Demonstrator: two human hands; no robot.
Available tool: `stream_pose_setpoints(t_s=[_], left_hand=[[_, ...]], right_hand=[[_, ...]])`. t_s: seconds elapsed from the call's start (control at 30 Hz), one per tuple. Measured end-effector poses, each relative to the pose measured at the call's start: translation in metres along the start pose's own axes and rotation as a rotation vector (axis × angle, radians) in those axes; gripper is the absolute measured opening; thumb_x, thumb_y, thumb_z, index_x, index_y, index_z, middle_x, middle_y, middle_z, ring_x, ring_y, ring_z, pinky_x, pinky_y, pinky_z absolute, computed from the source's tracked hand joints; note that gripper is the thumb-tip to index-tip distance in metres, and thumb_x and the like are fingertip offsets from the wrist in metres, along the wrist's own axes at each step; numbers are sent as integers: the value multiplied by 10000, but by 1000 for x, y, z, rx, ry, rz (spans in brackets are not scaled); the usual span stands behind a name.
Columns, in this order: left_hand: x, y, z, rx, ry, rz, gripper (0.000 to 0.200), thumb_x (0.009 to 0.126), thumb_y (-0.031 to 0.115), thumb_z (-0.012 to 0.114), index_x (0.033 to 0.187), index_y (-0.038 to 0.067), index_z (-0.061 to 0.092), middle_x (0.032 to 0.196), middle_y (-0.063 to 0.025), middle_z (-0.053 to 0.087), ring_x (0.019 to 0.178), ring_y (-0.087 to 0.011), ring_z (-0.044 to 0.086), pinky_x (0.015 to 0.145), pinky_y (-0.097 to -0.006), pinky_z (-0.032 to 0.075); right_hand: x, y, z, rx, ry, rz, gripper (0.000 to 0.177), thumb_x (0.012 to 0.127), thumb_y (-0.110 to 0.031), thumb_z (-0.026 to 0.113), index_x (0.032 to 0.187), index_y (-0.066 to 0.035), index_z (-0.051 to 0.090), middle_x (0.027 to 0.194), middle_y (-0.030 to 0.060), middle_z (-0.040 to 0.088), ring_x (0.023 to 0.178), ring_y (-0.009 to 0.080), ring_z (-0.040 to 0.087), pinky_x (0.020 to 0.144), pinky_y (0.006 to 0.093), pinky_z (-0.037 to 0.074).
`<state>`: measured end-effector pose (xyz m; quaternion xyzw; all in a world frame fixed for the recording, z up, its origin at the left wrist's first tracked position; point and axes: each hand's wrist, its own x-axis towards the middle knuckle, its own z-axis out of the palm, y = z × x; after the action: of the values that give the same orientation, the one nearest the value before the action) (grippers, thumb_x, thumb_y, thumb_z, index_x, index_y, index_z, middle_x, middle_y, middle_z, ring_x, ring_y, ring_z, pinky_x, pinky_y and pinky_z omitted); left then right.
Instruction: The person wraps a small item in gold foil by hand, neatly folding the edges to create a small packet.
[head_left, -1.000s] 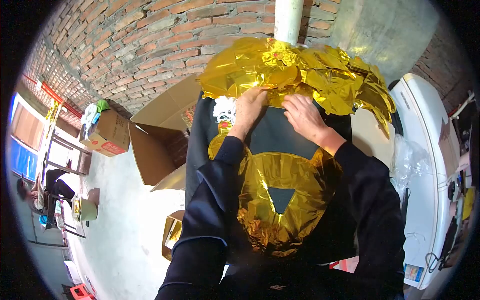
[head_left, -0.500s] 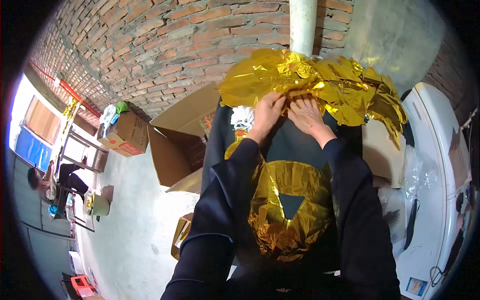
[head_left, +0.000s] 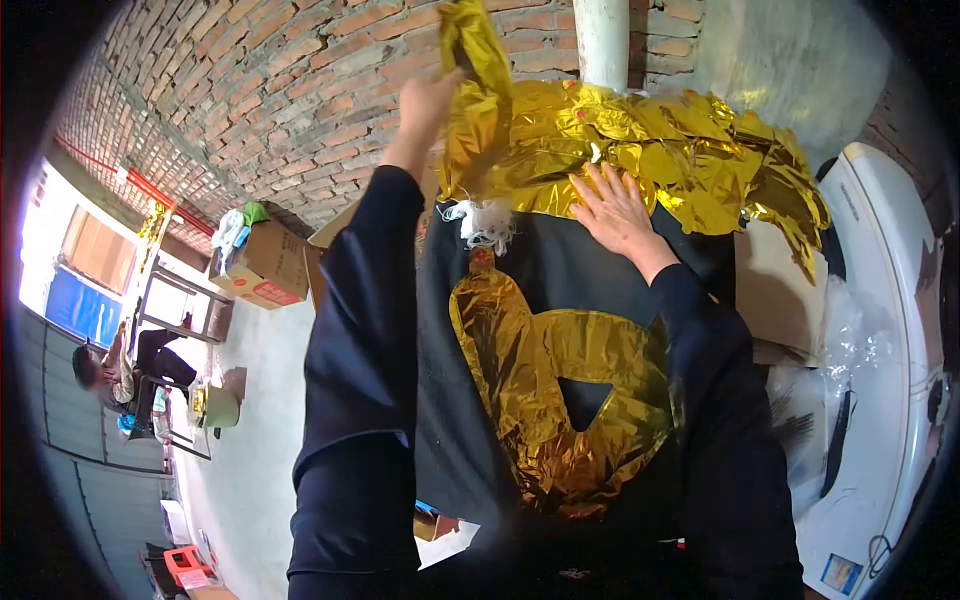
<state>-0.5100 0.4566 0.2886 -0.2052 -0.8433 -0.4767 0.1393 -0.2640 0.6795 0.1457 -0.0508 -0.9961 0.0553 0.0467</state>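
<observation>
A heap of shiny gold foil point(head_left: 690, 160) lies across the far end of a black-covered surface point(head_left: 450, 400). My left hand point(head_left: 428, 105), slightly blurred, is raised at the upper left, its fingers closed on a lifted strip of the gold foil point(head_left: 480, 110). With fingers spread, my right hand point(head_left: 615, 212) lies flat on the near edge of the heap. White strings point(head_left: 487, 225) sit at the surface's left side. Nearer to me lies a crumpled gold foil piece point(head_left: 510, 390) with a triangular opening.
Cardboard boxes point(head_left: 265, 262) stand on the floor at the left, one with cloths on top. A seated person point(head_left: 120, 375) is at the far left. Behind the heap are a brick wall and a white pipe point(head_left: 603, 45). A white appliance-like object point(head_left: 870, 400) stands at the right.
My left hand has moved up and left from the heap, raising part of the foil. My right hand stays near its place, now flatter with fingers spread.
</observation>
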Motion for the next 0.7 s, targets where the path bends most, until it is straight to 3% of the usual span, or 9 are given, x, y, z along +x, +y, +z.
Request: stream_pose_setpoints(t_s=[0.03, 0.1, 0.17, 0.2, 0.3, 0.37, 0.4, 0.5, 0.7], left_hand=[[-3, 1, -12, -176, -34, 42, 371, 974, 342, 760, 1075, -14, 786, 867, -16, 713, 735, -125, 600, 689, -306, 486], [-12, 14, -37, -170, 25, -2, 439, 909, 369, 798, 1080, -36, 790, 942, -107, 786, 836, -149, 701, 756, -331, 542], [-19, 19, -61, -402, 22, -31, 380, 930, 292, 798, 1105, -45, 779, 962, -82, 784, 836, -152, 697, 753, -299, 530], [-4, 7, -73, -332, 49, -101, 335, 944, 229, 788, 1135, -45, 763, 945, -54, 775, 796, -141, 677, 746, -287, 522], [13, -6, -110, -340, 162, -146, 378, 931, 250, 810, 1142, -57, 745, 954, -71, 753, 762, -141, 636, 720, -315, 523], [23, -14, -139, -384, 213, -122, 377, 928, 254, 817, 1131, -53, 737, 961, -78, 747, 796, -135, 641, 686, -306, 510], [18, -2, -146, -496, 329, -107, 366, 930, 254, 818, 1123, -47, 735, 907, -47, 729, 748, -115, 620, 642, -290, 483], [37, -18, -205, -367, 329, -9, 317, 930, 228, 811, 1090, -39, 750, 868, -14, 709, 660, -73, 555, 611, -289, 446], [14, 5, -281, -220, 490, -10, 332, 933, 231, 799, 1141, -26, 760, 960, -4, 735, 823, -83, 620, 725, -249, 454]], right_hand=[[0, 0, 0, 3, 2, 3, 650, 1095, -562, 318, 1661, -244, 293, 1744, 60, 185, 1618, 278, 92, 1304, 505, 49], [0, 1, 0, -3, 6, 6, 648, 1096, -562, 318, 1660, -244, 297, 1744, 57, 187, 1618, 276, 93, 1305, 503, 47], [0, -1, -1, -8, 7, 3, 645, 1097, -561, 320, 1659, -245, 300, 1743, 56, 188, 1618, 274, 94, 1305, 501, 47], [-1, -1, -3, -9, 6, 3, 643, 1098, -560, 322, 1658, -245, 301, 1743, 55, 189, 1617, 274, 95, 1305, 501, 48], [0, 3, 2, 6, 37, -9, 657, 1083, -569, 331, 1650, -238, 321, 1742, 60, 200, 1613, 289, 124, 1297, 520, 70], [0, 2, 1, 6, 44, -14, 651, 1085, -562, 336, 1648, -235, 326, 1740, 63, 206, 1612, 290, 129, 1296, 523, 72], [1, 2, 1, 6, 47, -15, 650, 1085, -560, 338, 1648, -235, 327, 1740, 64, 207, 1612, 290, 131, 1295, 524, 73], [2, 3, 4, 3, 54, -16, 648, 1085, -554, 343, 1647, -234, 328, 1739, 68, 208, 1611, 293, 133, 1293, 528, 76], [4, 3, 4, -13, 44, -22, 643, 1088, -547, 346, 1650, -235, 319, 1739, 86, 203, 1613, 299, 121, 1290, 531, 78]])
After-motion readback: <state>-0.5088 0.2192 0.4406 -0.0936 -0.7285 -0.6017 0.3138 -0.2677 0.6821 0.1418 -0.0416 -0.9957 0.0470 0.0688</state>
